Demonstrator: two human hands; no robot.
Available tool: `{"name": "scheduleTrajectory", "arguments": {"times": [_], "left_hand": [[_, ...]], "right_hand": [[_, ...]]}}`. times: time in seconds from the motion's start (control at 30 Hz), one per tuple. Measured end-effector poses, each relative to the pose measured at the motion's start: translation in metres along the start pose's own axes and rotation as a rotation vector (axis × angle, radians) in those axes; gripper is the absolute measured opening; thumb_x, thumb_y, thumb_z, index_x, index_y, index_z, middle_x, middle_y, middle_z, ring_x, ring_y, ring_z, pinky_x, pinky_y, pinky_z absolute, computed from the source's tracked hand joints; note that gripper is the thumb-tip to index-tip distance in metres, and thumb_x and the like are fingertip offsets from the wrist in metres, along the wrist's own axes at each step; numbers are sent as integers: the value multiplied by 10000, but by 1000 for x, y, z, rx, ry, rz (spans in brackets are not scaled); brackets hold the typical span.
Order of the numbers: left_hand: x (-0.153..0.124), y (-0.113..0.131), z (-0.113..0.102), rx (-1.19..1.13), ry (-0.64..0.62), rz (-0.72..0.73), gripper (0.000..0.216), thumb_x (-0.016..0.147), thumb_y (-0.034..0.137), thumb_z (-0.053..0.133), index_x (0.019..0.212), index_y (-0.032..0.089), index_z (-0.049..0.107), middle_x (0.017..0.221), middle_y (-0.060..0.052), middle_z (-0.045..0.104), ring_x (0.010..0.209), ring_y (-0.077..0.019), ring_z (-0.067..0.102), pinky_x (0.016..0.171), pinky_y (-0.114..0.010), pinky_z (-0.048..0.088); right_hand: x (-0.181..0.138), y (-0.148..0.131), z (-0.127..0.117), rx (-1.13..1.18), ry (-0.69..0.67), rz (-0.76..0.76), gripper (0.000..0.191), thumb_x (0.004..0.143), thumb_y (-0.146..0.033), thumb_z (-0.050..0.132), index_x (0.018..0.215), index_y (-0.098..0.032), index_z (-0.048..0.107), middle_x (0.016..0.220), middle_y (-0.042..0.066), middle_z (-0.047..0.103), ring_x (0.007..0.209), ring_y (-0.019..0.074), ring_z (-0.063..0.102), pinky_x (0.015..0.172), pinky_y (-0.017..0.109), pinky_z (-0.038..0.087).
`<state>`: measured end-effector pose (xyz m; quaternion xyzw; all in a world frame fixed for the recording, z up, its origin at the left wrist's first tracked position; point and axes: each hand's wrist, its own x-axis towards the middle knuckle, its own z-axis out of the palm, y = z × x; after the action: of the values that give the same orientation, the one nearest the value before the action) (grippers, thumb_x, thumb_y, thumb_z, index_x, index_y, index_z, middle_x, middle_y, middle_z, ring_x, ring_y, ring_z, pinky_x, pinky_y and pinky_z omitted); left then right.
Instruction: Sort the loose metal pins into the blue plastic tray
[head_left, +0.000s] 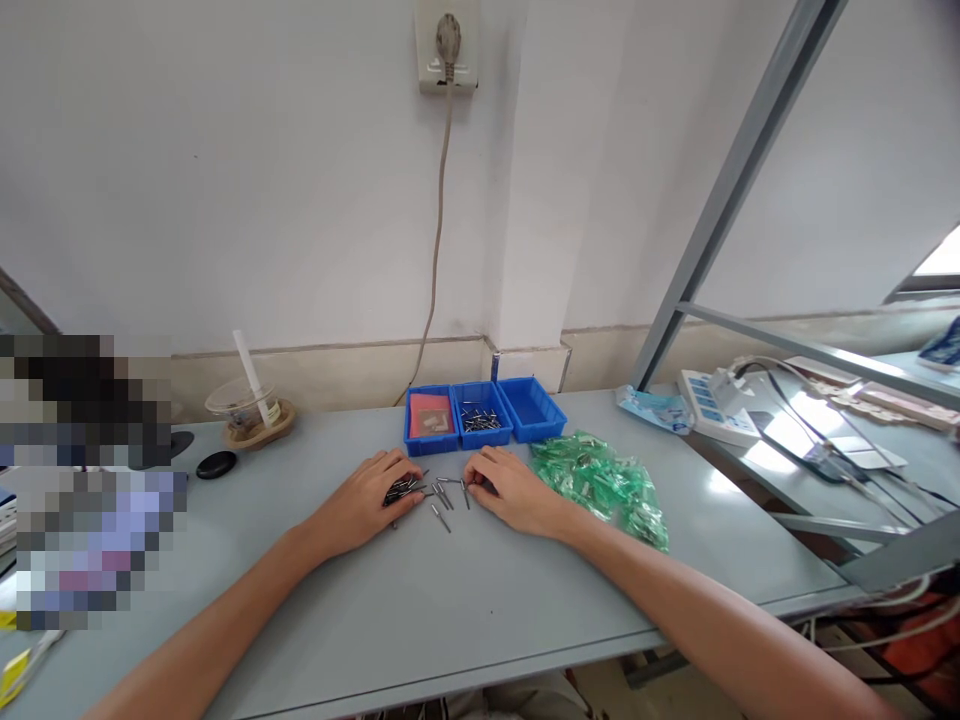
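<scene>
My left hand (375,498) is curled over a bunch of thin metal pins (403,488), with its fingers and thumb closed around them. Several loose metal pins (442,494) lie on the table between my two hands. My right hand (511,488) is bent inward with its thumb and fingers drawn together at one metal pin (466,495); the fingertips are partly hidden. Just behind my hands, the middle blue bin (486,439) contains more such pins. The left blue bin (432,443) has a reddish sheet and small pale pieces in it.
A third blue bin (531,408) stands at the right end of the row. Crumpled green plastic bags (604,485) lie beside my right forearm. A power strip (716,408) with cables, a light blue packet (654,408), a cup (241,400) and a black round object (216,464) lie further out.
</scene>
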<state>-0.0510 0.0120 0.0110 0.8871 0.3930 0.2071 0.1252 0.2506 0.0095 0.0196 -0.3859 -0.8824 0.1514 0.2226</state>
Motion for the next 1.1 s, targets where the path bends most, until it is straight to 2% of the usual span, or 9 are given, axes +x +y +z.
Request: {"name": "scheduleTrajectory", "arguments": {"times": [0.2, 0.37, 0.43, 0.53, 0.63, 0.7, 0.83, 0.97, 1.1], "left_hand": [[1, -2, 1, 1, 1, 6, 266, 1091, 486, 511, 1190, 272, 635, 1204, -44, 649, 1048, -252, 591, 948, -398, 478], [1, -1, 0, -1, 10, 20, 262, 1095, 475, 510, 1197, 269, 635, 1205, -49, 649, 1046, -249, 594, 942, -393, 485], [0, -1, -1, 0, 15, 27, 260, 1095, 470, 512, 1203, 269, 636, 1201, -50, 650, 1037, -247, 597, 935, -392, 488], [0, -1, -1, 3, 18, 28, 259, 1093, 469, 515, 1206, 270, 637, 1198, -49, 651, 1032, -247, 599, 935, -393, 490], [0, -2, 0, 1, 20, 20, 266, 1089, 477, 520, 1221, 278, 636, 1203, -48, 655, 1042, -250, 603, 940, -396, 492], [0, -2, 0, -4, 22, 13, 282, 1086, 482, 523, 1263, 289, 628, 1217, -47, 656, 1056, -253, 607, 947, -398, 495], [0, 0, 0, -4, 14, -6, 328, 1088, 491, 516, 1336, 294, 603, 1230, -50, 651, 1063, -254, 606, 961, -406, 499], [-1, 0, 0, -8, 8, -17, 342, 1092, 501, 506, 1347, 292, 597, 1247, -56, 642, 1088, -258, 595, 978, -418, 493], [0, -5, 0, -35, 13, -41, 329, 1087, 491, 522, 1351, 306, 588, 1219, -42, 644, 1083, -245, 600, 970, -403, 496]], "right_hand": [[0, -1, 0, 18, 11, 14, 143, 959, -93, 559, 1005, -225, 593, 986, 33, 606, 923, 202, 581, 849, 330, 459], [2, -1, -2, 127, 131, 106, 191, 893, -69, 551, 993, -230, 569, 978, 13, 575, 799, 162, 570, 765, 308, 461], [5, -1, -2, 266, 175, 144, 186, 871, -73, 543, 963, -234, 555, 968, 0, 571, 772, 153, 600, 737, 306, 471], [10, -1, -3, 643, 191, 223, 138, 882, -129, 539, 960, -243, 544, 963, -25, 562, 682, 130, 652, 675, 300, 493], [14, -2, -6, 947, 234, 292, 133, 893, -237, 641, 1002, -256, 568, 949, -39, 568, 639, 120, 659, 683, 312, 526], [14, -3, -9, 1069, 266, 330, 212, 886, -326, 731, 1040, -261, 600, 935, -36, 588, 663, 126, 662, 726, 325, 542], [12, -3, -16, 1224, 246, 378, 327, 852, -459, 830, 1032, -240, 667, 909, -5, 622, 749, 152, 673, 790, 337, 542], [12, 3, -15, 1308, 242, 401, 337, 853, -485, 840, 993, -217, 692, 830, -18, 585, 660, 107, 572, 660, 265, 470], [13, 8, -11, 1377, 231, 389, 301, 894, -476, 795, 973, -202, 699, 664, -67, 445, 522, 69, 339, 525, 226, 303]]}}
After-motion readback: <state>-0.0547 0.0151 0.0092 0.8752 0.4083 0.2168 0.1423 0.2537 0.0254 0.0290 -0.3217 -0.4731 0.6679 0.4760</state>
